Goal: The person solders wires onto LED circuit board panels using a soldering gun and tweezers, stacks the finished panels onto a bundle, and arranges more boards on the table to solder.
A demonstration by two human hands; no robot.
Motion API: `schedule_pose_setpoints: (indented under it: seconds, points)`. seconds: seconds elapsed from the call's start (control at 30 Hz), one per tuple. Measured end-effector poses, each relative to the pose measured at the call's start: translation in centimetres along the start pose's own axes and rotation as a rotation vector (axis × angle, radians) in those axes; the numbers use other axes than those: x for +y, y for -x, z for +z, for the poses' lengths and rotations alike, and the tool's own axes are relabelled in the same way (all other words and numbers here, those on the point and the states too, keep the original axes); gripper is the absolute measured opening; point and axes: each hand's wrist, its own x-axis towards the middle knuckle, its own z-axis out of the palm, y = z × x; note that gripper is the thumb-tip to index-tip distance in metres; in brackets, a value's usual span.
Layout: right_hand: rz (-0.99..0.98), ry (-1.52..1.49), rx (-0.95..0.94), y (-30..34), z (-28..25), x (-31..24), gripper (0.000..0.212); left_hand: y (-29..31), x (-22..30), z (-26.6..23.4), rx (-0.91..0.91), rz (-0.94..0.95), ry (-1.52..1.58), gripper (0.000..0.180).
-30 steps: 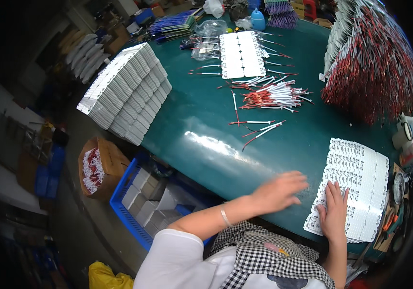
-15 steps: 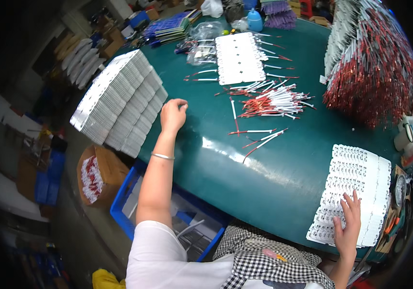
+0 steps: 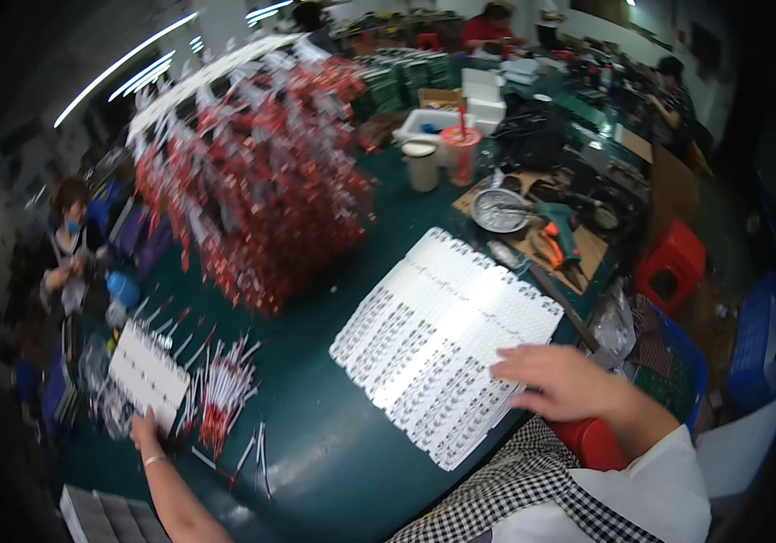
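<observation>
On the left of the green table, my left hand (image 3: 145, 431) is at the near edge of a white panel (image 3: 148, 373) with a row of dark marks. Its fingers look closed on that edge, though they show small. White-and-red wires stick out along the panel's far side. Next to it is a pile of short white-and-red wires (image 3: 225, 387); a few loose ones lie nearer. My right hand (image 3: 558, 380) is open, fingers stretched over the near right edge of a spread of white boards (image 3: 437, 330) with rows of small dark parts. Nothing shows in its grasp.
A tall heap of red-and-white wired boards (image 3: 252, 181) stands at the back. Right of the boards are a metal bowl (image 3: 499, 210), a glue gun (image 3: 560, 237), a lidded cup (image 3: 421, 166) and a red stool (image 3: 670, 264). A grey-white stack (image 3: 112, 518) is at lower left. Other people sit farther off.
The view has swung to the right. My left hand has gone from beside the grey-white stack to the white panel's edge. My right hand is still at the spread boards, now at their edge.
</observation>
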Motion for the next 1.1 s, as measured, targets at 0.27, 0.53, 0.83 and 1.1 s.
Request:
schedule_pose_setpoints:
  seconds: [0.27,0.53,0.83,1.1]
  points:
    - [0.406,0.064,0.169,-6.8,-10.8,14.4,0.032,-8.2,-0.3,1.9,0.111,-0.030,0.127,0.067]
    - [0.635,-0.140,0.395,-23.0,-13.7,32.4,0.029,-9.1,0.0,1.6,-0.395,-0.131,1.370,0.009]
    - [1.054,0.022,0.579,-33.8,-10.3,47.8,0.064,4.7,1.3,-3.8,-0.283,0.177,1.496,0.017]
    - [1.005,-0.065,0.338,-36.2,-9.8,51.5,0.047,14.3,5.7,-4.0,-0.488,-0.050,1.317,0.007]
